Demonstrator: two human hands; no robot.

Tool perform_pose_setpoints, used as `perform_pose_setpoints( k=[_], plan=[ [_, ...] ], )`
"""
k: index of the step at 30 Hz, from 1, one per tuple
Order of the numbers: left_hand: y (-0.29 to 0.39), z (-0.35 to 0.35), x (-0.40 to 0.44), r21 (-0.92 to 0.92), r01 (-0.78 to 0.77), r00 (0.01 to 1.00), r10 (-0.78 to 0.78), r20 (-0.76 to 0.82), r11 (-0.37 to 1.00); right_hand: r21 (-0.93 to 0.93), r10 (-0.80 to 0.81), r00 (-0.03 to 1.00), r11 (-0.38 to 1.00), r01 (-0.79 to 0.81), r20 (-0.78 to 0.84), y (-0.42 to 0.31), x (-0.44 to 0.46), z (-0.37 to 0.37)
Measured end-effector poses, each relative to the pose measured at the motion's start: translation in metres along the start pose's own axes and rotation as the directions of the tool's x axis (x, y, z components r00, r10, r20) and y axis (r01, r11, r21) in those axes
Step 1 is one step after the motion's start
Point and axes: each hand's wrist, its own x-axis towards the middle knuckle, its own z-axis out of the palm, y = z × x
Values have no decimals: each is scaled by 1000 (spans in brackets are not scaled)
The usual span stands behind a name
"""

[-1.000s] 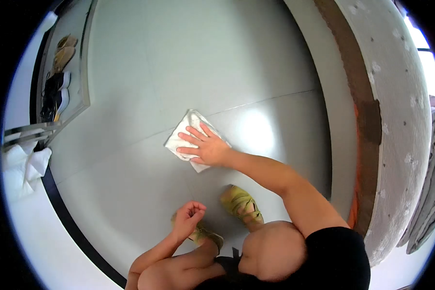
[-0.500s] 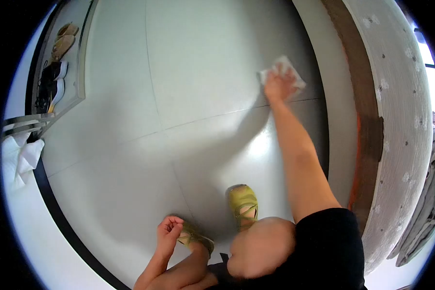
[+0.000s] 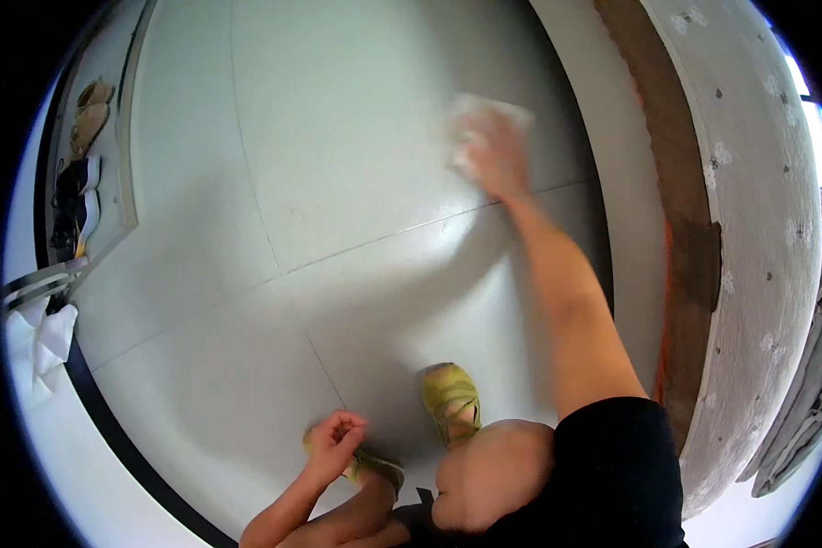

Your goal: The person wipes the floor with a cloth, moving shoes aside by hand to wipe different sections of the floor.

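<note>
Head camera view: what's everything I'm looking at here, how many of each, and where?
Cloth: 1, white, under the right hand, blurred
Floor tiles: several, grey, centre
Shelf: 1, pale, upper left
Tan shoes: 2, tan, on the shelf
Dark shoes: 2, black with white, below the tan pair in the picture
Crumpled sheet: apparently 1, white, left edge; paper or fabric unclear
Padded block, perhaps a mattress: 1, whitish-grey, patterned, right
Band: 1, brown, along the block's edge
Fabric: count unclear, grey, far right
Footwear: 2, yellow-green, on the feet
Sleeve: 1, black, lower right
Hands: 2, bare; right on cloth, left loosely curled, lower centre
</note>
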Motion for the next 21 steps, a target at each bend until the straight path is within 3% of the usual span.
perform_pose_setpoints(
  k=[1,2,3,4,5,7,10,12,13,14,15,16,18,19,20,21],
  plan=[
    [-3,-6,-2,-6,31,999,-31,-30,1000,-129,39,987,990,-60,-159,52,-20,16],
    [-7,-13,-4,-19,64,996,-65,-59,998,-231,178,965,948,-221,-192,103,-39,36],
    [-11,-20,-5,-37,97,991,-100,-87,995,-7,669,738,741,-672,-89,97,-44,11],
    [-13,-23,-6,-65,107,988,-113,-101,992,6,829,557,558,-830,42,139,-52,37],
    [-15,-25,-8,-93,116,985,-126,-117,989,-45,927,334,346,-937,170,181,-61,63],
    [-19,-27,-10,-163,104,982,-127,-139,981,-140,960,269,277,-950,78,177,-40,58],
    [-1,-21,-19,-97,197,963,-211,-166,976,119,869,443,427,-896,220,200,5,84],
    [-8,-22,-21,-105,152,974,-167,-156,983,15,809,579,580,-814,101,156,39,69],
    [-11,-23,-22,-101,133,978,-147,-148,986,-193,746,665,648,-737,-38,92,68,40],
    [-11,-24,-23,-113,164,974,-179,-141,980,-100,709,689,682,-724,-152,72,94,52],
    [-10,-25,-23,-123,194,969,-210,-132,973,-179,626,779,763,-621,-30,31,117,33],
    [-8,-26,-22,-132,221,964,-237,-120,966,-23,576,816,816,-577,-50,15,138,55],
    [-3,-22,-18,-104,226,965,-237,-111,968,68,275,955,961,-268,-112,-50,157,73],
    [-2,-20,-15,-92,227,966,-236,-106,969,16,114,987,993,-113,-111,-96,151,67],
    [-3,-20,-13,-104,223,968,-233,-94,969,74,-52,990,995,63,-134,-141,135,58],
    [-6,-18,-11,-118,217,971,-227,-80,969,115,-243,970,963,242,-2,-175,116,55]
  ],
)
